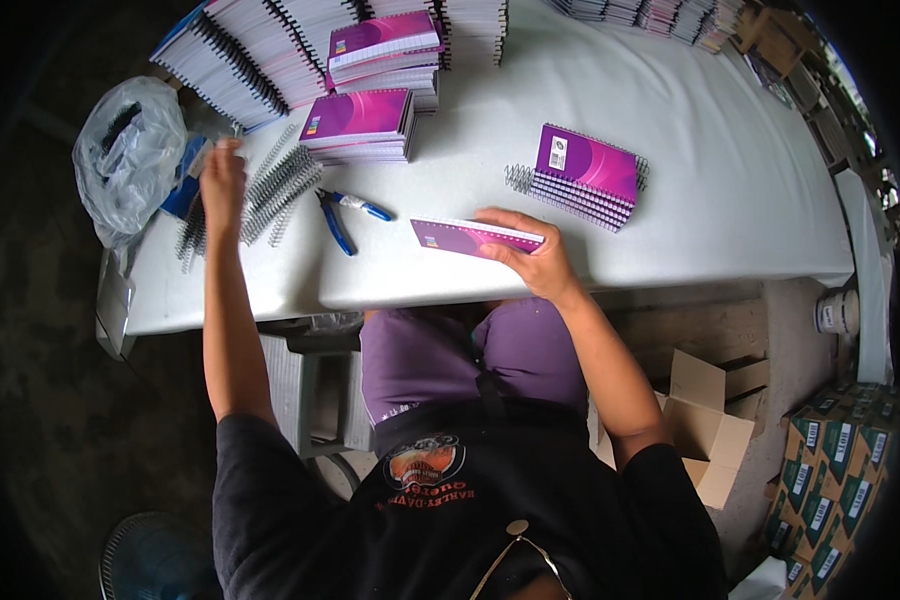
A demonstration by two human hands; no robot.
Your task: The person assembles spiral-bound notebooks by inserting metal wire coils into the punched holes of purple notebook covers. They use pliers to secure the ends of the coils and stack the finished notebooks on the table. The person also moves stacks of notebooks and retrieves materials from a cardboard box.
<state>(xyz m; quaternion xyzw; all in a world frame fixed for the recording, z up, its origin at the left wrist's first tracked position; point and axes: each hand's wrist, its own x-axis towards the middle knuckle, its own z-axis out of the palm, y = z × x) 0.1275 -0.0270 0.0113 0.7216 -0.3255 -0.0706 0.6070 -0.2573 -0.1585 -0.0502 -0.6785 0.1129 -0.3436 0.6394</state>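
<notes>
My right hand (532, 255) grips a purple notebook block (460, 238) that stands on its edge near the front of the white table (730, 190). My left hand (222, 180) reaches out to the left over a pile of loose metal spiral coils (275, 190), fingers closed on what looks like one coil. Blue-handled pliers (345, 215) lie between the two hands. To the right of the held block lies a stack of bound purple notebooks (582, 178).
Stacks of purple notebooks (365, 120) and unbound white pads (255, 55) line the far side. A clear plastic bag (125, 155) sits at the table's left end. Cardboard boxes (710, 420) and green cartons (835, 480) stand on the floor at right, and a fan (150, 560) is at lower left.
</notes>
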